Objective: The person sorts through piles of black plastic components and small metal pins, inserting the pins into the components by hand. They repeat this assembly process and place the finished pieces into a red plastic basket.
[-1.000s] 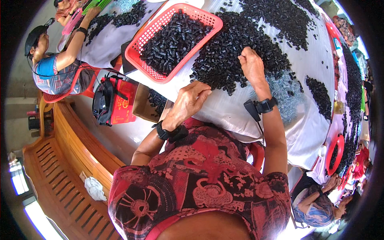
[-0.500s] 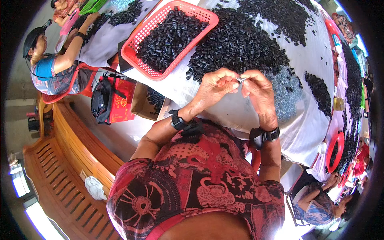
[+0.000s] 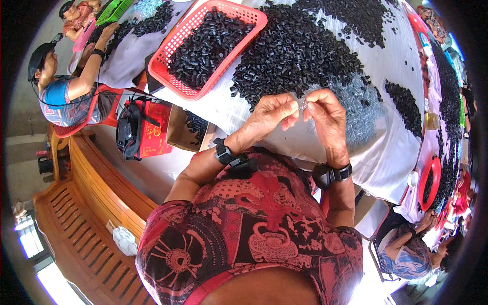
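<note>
A pierced red plastic basket [image 3: 175, 87] holds stubby black tubes [image 3: 211, 48], seemingly kept within easy reach. Just right of the basket, a loose heap [image 3: 300, 51] of similar glossy tubes covers white cloth [image 3: 290, 145]. Nearer the wearer than the basket and to its right, the left hand [image 3: 277, 111] and right hand [image 3: 328, 114] pinch a clear piece [image 3: 303, 105] (its shape too small to tell), likely to steady it. Farther right of the basket lies a glassy pile [image 3: 358, 119].

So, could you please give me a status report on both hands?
Left hand and right hand: close together, pinching small transparent piece. Black tubular pieces heaped beyond, red rectangular plastic basket off left; neither blocks the hands.
</note>
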